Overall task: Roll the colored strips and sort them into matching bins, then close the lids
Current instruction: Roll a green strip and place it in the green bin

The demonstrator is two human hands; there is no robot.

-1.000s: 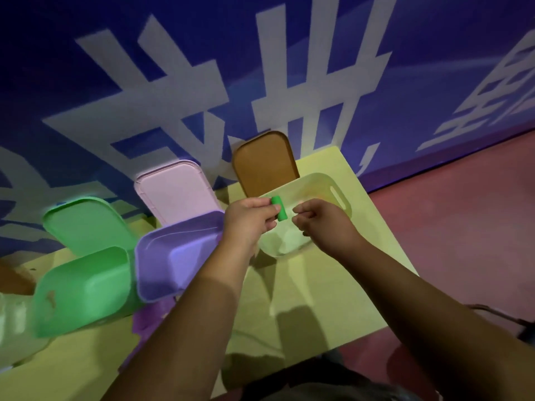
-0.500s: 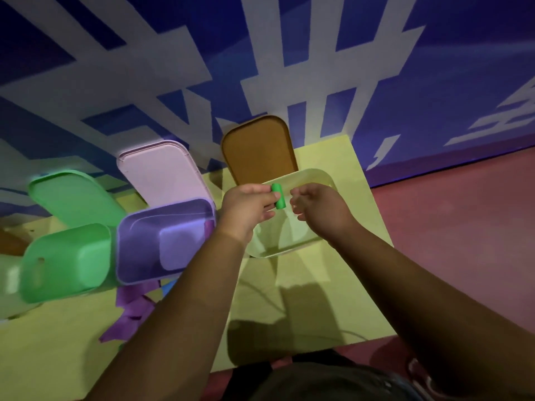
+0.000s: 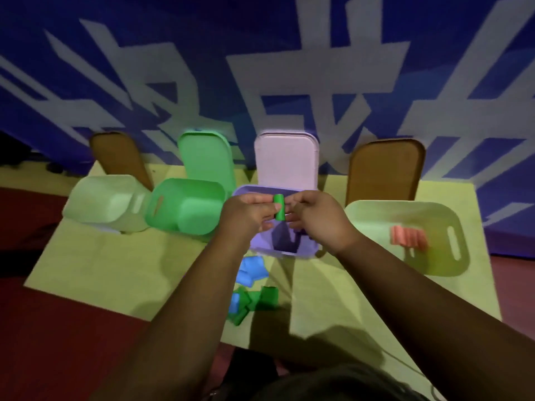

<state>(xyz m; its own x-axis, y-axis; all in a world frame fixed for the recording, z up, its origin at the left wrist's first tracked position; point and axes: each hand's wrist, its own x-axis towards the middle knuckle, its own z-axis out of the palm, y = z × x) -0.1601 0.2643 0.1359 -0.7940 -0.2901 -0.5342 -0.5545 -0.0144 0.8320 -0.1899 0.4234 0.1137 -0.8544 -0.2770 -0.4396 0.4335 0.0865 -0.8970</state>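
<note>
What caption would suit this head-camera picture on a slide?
Left hand pinches a rolled green strip over the open purple bin, right hand close beside.

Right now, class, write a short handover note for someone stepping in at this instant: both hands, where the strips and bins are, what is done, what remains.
Left hand pinches a green roll above the purple bin.
Right hand is close beside the roll with its fingers curled; contact is unclear.
Done: this strip is rolled, and red rolls lie in the far-right pale bin.
Left: drop the roll into the green bin, just left of the purple one. Then roll and sort the loose blue strips and green strips on the table, and close the four raised lids.
</note>
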